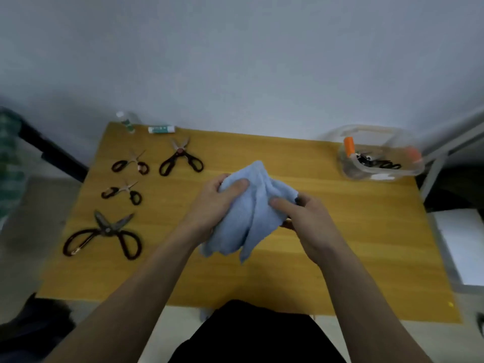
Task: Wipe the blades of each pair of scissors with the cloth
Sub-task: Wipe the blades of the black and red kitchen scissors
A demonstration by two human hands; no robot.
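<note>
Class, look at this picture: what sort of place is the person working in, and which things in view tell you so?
Probably a plain room with a makeshift work table, not a proper workshop: a small wooden table against a bare pale wall, four pairs of scissors laid out on it, and a clear plastic container holding more.

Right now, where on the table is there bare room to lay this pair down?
Bare wood lies between the cloth and the plastic box, and along the near edge. The left side is crowded with four scissors.
</note>
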